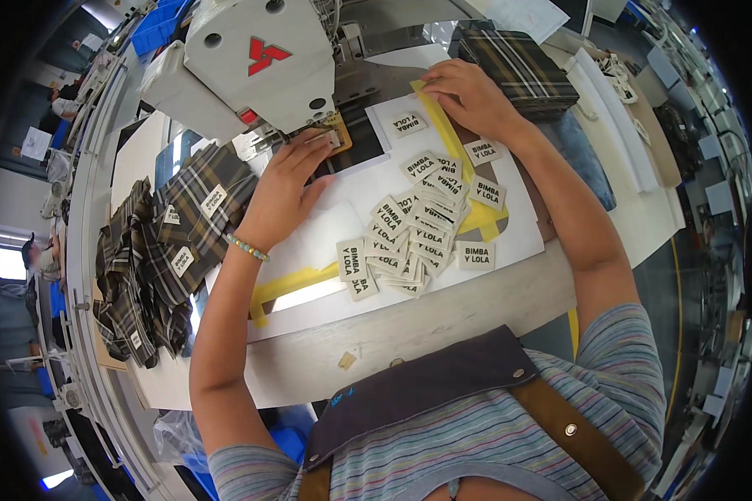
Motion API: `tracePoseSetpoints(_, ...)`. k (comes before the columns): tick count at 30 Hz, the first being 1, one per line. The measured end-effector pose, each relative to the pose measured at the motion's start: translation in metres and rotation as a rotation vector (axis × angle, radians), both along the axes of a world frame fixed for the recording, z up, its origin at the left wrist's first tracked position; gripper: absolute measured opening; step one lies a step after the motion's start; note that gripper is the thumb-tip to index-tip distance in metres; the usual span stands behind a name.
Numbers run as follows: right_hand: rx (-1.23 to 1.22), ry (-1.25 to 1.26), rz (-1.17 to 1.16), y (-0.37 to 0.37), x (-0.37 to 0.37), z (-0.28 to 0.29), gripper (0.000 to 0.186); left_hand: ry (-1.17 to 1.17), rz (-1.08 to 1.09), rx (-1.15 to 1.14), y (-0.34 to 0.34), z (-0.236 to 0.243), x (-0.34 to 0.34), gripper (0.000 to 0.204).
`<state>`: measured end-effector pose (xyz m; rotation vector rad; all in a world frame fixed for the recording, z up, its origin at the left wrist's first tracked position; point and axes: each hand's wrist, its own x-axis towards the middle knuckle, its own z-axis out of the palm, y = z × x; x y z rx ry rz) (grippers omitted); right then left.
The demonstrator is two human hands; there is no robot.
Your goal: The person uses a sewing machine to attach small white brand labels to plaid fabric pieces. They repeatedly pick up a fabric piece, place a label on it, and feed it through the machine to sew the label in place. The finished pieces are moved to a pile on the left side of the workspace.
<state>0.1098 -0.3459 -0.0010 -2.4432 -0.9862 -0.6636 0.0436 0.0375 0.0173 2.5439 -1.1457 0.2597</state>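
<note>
Under the grey sewing machine head (251,67), the left hand (284,188) lies flat with fingers extended, pressing a small pale woven label (332,139) at the needle plate, gripping nothing; the right hand (468,96) rests open on the yellow plastic template strip (443,125), whose long axis runs diagonally toward the loose pile of cream labels (414,238), nearer the right hand

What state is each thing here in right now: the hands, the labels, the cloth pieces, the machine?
Left hand: flat, fingertips at the machine's needle area.
Right hand: flat, pressing on the white sheet beside the plaid stack.
Labels: loose, in an overlapping heap on the sheet.
Plaid pieces: piled at left, labels already on.
Plaid stack: neat, at right.
Sewing machine: head over the work.
</note>
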Motion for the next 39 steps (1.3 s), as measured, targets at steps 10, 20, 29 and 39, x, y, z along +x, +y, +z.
tracePoseSetpoints(10,0.001,-0.018,0.029,0.003,-0.002,0.002,0.022,0.078,0.037,0.001,0.003,-0.003,0.011,0.042)
tracePoseSetpoints(20,0.005,0.008,0.028,0.003,-0.002,0.002,0.019,0.097,0.045,0.015,0.004,-0.002,0.015,0.041)
tracePoseSetpoints(29,-0.009,0.021,0.030,0.002,0.002,0.000,0.020,0.055,0.009,0.012,0.006,-0.004,0.021,0.041)
tracePoseSetpoints(39,-0.026,0.082,-0.002,0.004,-0.007,-0.002,0.025,0.029,0.088,0.027,0.012,-0.009,0.031,0.041)
